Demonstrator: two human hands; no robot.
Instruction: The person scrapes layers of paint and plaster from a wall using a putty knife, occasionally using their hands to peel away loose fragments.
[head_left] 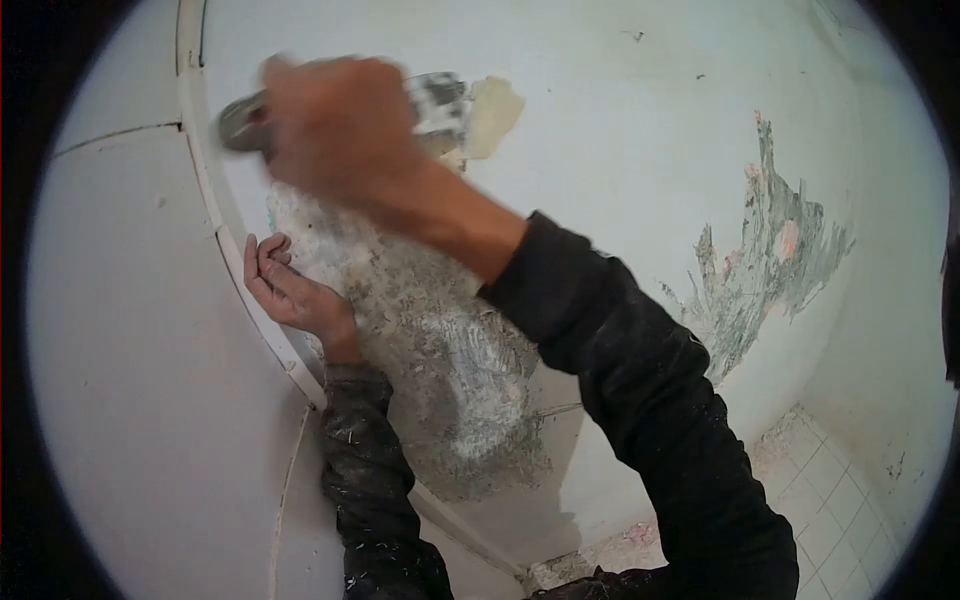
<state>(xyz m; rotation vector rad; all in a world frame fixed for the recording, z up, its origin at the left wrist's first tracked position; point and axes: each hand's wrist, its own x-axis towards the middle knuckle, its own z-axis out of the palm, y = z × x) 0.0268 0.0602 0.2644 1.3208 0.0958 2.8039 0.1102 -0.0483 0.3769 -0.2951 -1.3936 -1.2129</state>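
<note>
Blurred by motion, my right hand (345, 135) is wrapped round the handle of a scraper (440, 100), whose flat blade lies against the upper wall. Just right of the blade is a beige patch (497, 115). Lower down, my left hand (295, 295) is beside the white frame edge, palm up with fingers curled loosely and nothing in them. Between and below the hands, a rough grey area (410, 330) of bare wall shows, with a whitish smear on it.
A white frame strip (255, 290) curves down the left side, next to a pale panel (150, 350). Another stripped grey patch (780, 250) marks the wall at right. Tiles (830, 500) and debris (620, 550) lie at the bottom right.
</note>
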